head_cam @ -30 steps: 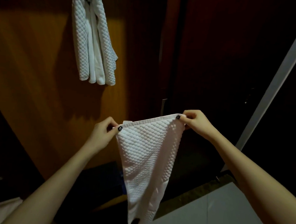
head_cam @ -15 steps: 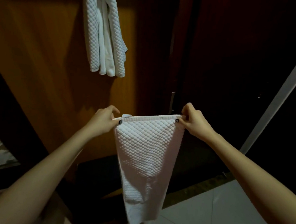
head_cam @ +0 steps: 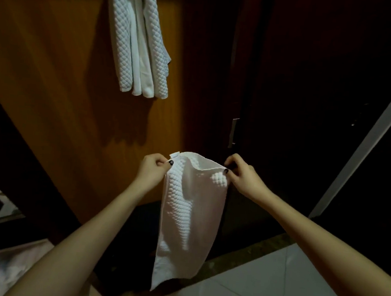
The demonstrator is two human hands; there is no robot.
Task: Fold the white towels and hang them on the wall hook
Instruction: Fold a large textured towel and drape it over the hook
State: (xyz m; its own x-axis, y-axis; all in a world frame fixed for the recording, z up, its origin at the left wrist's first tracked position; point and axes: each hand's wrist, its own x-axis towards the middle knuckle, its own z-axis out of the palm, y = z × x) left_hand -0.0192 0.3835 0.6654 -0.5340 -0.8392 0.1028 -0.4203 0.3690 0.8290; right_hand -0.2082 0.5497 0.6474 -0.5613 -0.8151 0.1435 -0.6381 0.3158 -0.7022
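Change: hands closer together than before; hem (head_cam: 208, 163) between them, taut then, now sags
Hands: left hand (head_cam: 152, 170) and right hand (head_cam: 241, 175) each pinch a top corner; white towel (head_cam: 189, 216) hangs below them
Progress: hung towel (head_cam: 139, 40) above left hand, done; this one still folding, unhung
Room: clear air ahead to wood wall (head_cam: 43, 91)

I see a dark door (head_cam: 314, 82). Left of it is an orange wood panel (head_cam: 43, 86), on its edge a metal latch plate (head_cam: 233, 133), and below it pale floor tiles (head_cam: 277, 283).
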